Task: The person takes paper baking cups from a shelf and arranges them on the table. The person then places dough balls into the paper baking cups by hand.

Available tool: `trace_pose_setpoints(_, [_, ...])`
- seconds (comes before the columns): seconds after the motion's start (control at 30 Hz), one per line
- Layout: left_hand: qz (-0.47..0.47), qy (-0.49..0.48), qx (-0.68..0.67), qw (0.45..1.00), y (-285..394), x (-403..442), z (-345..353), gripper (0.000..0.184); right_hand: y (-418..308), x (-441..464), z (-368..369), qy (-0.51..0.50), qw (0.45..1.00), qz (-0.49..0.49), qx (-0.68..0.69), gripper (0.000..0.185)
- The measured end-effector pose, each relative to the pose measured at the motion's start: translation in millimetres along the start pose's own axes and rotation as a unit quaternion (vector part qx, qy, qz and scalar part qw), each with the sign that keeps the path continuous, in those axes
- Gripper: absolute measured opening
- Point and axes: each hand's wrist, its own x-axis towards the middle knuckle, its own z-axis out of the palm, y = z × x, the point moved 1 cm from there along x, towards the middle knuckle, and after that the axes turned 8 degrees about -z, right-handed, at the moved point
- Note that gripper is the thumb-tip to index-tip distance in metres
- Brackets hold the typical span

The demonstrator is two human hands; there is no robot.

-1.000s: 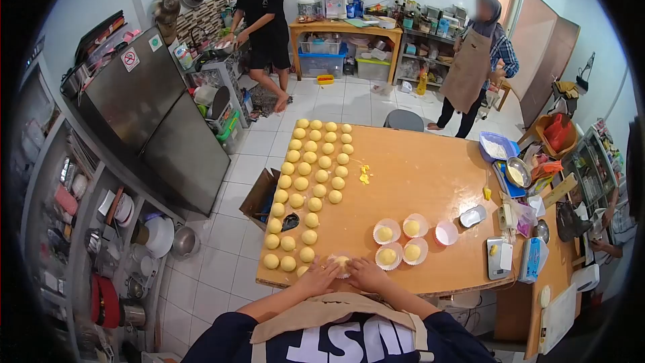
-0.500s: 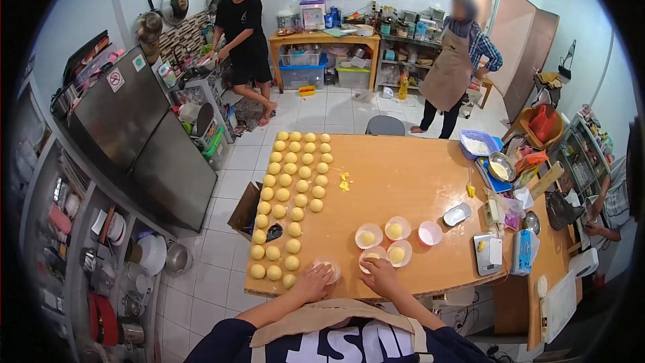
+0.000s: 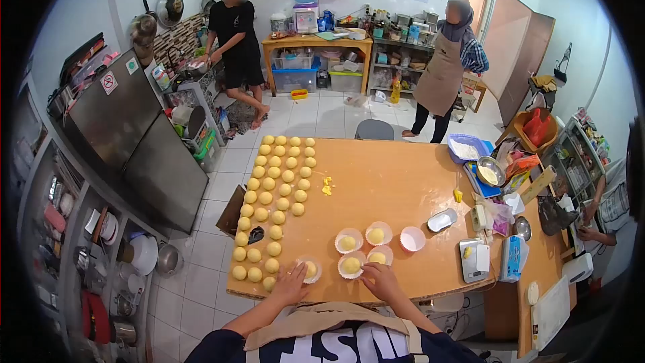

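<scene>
My left hand (image 3: 290, 286) lies at the table's near edge with its fingers stretched out, against the left side of a paper cup (image 3: 316, 278) that holds a pale yellow dough ball (image 3: 310, 269). My right hand (image 3: 381, 283) is open, fingers apart, just right of another filled cup's dough ball (image 3: 351, 265) and below the cup with a ball (image 3: 377, 257) partly covered by its fingertips. Two more cups with dough balls (image 3: 347, 243) (image 3: 376, 235) stand behind these. To their right is a cup (image 3: 412, 239) with no ball in it.
Several dough balls (image 3: 266, 198) sit in rows along the left of the wooden table (image 3: 396, 175). Yellow scraps (image 3: 327, 185), a metal tin (image 3: 442, 220), a scale (image 3: 475, 261) and a flour tub (image 3: 463, 149) are farther off. People stand beyond the table and at the right.
The view has shifted, moving the scene left in the picture. Both hands have drawn back slightly from the dough balls they covered, so those balls and their cups show more fully.
</scene>
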Motion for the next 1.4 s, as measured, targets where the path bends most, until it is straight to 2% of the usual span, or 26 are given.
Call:
trace_pose_setpoints(0.03, [-0.010, -0.028, 0.013, 0.999, -1, 2, 0, 0.081, -1, 1, -7, -0.003, 1.000, -0.014, -0.010, 0.029])
trace_pose_setpoints(0.1, [-0.031, -0.087, 0.037, 0.995, 3, 1, -2, 0.084, 12, -6, -7, -0.025, 0.999, 0.023, 0.013, 0.029])
trace_pose_setpoints(0.2, [-0.064, 0.000, -0.003, 0.998, 16, 0, -16, 0.082, 27, -20, -9, -0.008, 0.999, 0.044, 0.004, 0.029])
trace_pose_setpoints(0.3, [-0.165, 0.053, -0.146, 0.974, 25, -2, -30, 0.076, 45, -33, -12, -0.004, 0.999, 0.049, -0.010, 0.028])
trace_pose_setpoints(0.33, [-0.223, 0.109, -0.206, 0.947, 22, 2, -13, 0.063, 52, -37, -15, -0.008, 0.999, 0.050, -0.013, 0.028])
trace_pose_setpoints(0.43, [-0.273, 0.134, -0.271, 0.913, 5, 6, 7, 0.047, 63, -45, -21, -0.014, 0.998, 0.063, 0.001, 0.027])
trace_pose_setpoints(0.53, [-0.300, 0.106, -0.316, 0.894, 0, 19, 8, 0.033, 69, -45, -29, -0.007, 0.998, 0.059, 0.014, 0.026])
trace_pose_setpoints(0.63, [-0.309, 0.077, -0.272, 0.908, 1, 23, 5, 0.026, 79, -43, -34, -0.021, 0.998, 0.051, 0.006, 0.024])
trace_pose_setpoints(0.83, [-0.370, 0.137, -0.269, 0.879, -2, 32, 19, 0.017, 88, -4, -54, -0.010, 0.999, 0.031, 0.034, 0.022])
trace_pose_setpoints(0.97, [-0.356, 0.174, -0.358, 0.846, 10, 36, 8, 0.015, 88, 13, -34, -0.010, 0.984, 0.079, 0.157, 0.022])
trace_pose_setpoints(1.03, [-0.335, 0.186, -0.422, 0.822, 11, 37, 16, 0.016, 85, 18, -14, -0.029, 0.960, 0.103, 0.258, 0.022])
trace_pose_setpoints(1.07, [-0.322, 0.182, -0.467, 0.803, 12, 38, 19, 0.016, 84, 20, -3, -0.108, 0.929, 0.171, 0.310, 0.033])
trace_pose_setpoints(1.17, [-0.281, 0.149, -0.588, 0.744, 37, 49, 7, 0.016, 66, 19, 36, -0.080, 0.874, 0.193, 0.438, 0.053])
trace_pose_setpoints(1.2, [-0.264, 0.131, -0.623, 0.725, 51, 52, -11, 0.016, 45, 31, 16, -0.122, 0.856, 0.205, 0.459, 0.064])
trace_pose_setpoints(1.23, [-0.248, 0.111, -0.656, 0.704, 65, 54, -23, 0.016, 38, 36, 15, -0.123, 0.823, 0.240, 0.499, 0.061])
trace_pose_setpoints(1.33, [-0.212, 0.072, -0.656, 0.721, 93, 67, -34, 0.019, 35, 40, 18, -0.104, 0.726, 0.340, 0.588, 0.049])
trace_pose_setpoints(1.4, [-0.194, 0.032, -0.688, 0.699, 105, 80, -35, 0.024, 50, 38, 20, -0.068, 0.675, 0.398, 0.617, 0.040])
